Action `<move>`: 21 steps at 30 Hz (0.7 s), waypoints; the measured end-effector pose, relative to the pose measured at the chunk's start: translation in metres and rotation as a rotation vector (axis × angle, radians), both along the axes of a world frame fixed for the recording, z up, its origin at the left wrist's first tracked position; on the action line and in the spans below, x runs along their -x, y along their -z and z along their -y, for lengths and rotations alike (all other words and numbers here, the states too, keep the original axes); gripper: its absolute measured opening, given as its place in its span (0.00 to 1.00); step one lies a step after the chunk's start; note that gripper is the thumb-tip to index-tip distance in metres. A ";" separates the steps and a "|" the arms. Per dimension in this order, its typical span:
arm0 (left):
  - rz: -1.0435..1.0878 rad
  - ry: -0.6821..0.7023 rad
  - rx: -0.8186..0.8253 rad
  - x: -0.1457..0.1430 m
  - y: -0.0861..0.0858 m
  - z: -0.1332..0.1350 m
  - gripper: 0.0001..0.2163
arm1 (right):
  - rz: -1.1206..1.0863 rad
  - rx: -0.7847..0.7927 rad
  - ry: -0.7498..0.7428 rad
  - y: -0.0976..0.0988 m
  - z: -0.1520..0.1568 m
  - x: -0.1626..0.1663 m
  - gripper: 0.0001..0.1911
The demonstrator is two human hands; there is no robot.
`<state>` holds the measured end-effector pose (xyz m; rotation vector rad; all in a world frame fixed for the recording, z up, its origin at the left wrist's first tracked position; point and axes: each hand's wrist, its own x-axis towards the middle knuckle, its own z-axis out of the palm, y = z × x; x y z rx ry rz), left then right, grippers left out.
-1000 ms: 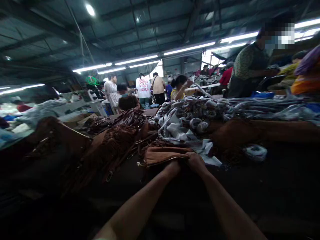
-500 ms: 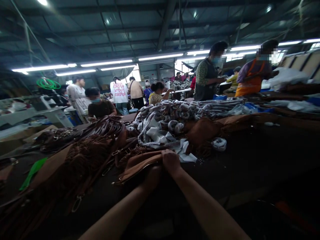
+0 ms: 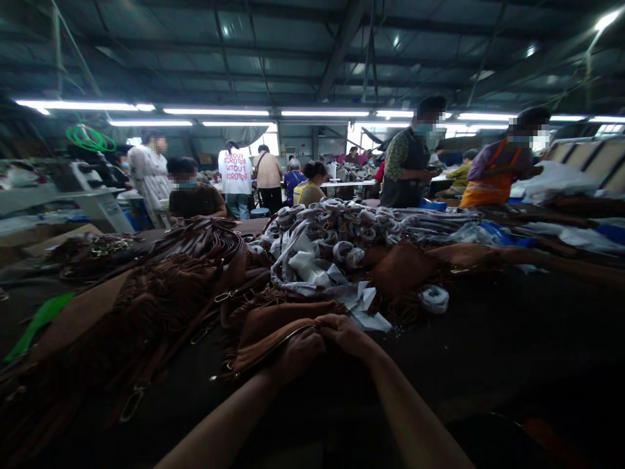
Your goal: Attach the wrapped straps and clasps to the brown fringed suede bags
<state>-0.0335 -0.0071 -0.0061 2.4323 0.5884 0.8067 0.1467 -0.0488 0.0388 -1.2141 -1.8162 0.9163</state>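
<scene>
Slantwise, the brown pouch [image 3: 278, 320] lies on the dark worktop [image 3: 493, 352], its long axis running from near left to far right, zipped edge toward the person. The left hand [image 3: 297, 353] reaches in palm-side hidden, curled beside the zip; whether its fingers grip cannot be told. The right hand [image 3: 346, 333], angled leftward, pinches the pouch's right end between its fingers. Leftward lie fringed brown pieces [image 3: 168, 290]; just beyond the pouch, white paper [image 3: 367, 311], then wrapped coils [image 3: 342, 218], crowd the way. Co-workers [image 3: 237, 176] occupy the background.
</scene>
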 end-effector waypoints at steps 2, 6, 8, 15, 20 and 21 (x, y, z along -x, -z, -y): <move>0.006 0.010 0.072 -0.001 -0.008 -0.002 0.07 | 0.033 -0.058 0.137 0.008 -0.001 0.013 0.17; 0.064 0.041 0.343 -0.004 -0.014 -0.009 0.04 | 0.126 -0.163 0.375 0.009 0.007 0.024 0.18; 0.073 0.035 0.427 -0.007 -0.011 -0.011 0.03 | 0.138 -0.235 0.449 0.006 0.020 0.011 0.17; 0.050 -0.009 0.444 -0.008 -0.005 -0.012 0.04 | 0.323 -0.209 0.937 0.015 0.079 -0.101 0.14; 0.071 -0.005 0.438 -0.008 -0.002 -0.012 0.04 | 0.678 -0.001 0.739 0.011 0.087 -0.113 0.13; 0.075 -0.002 0.435 -0.008 -0.002 -0.012 0.04 | 0.730 0.067 0.774 0.008 0.084 -0.108 0.15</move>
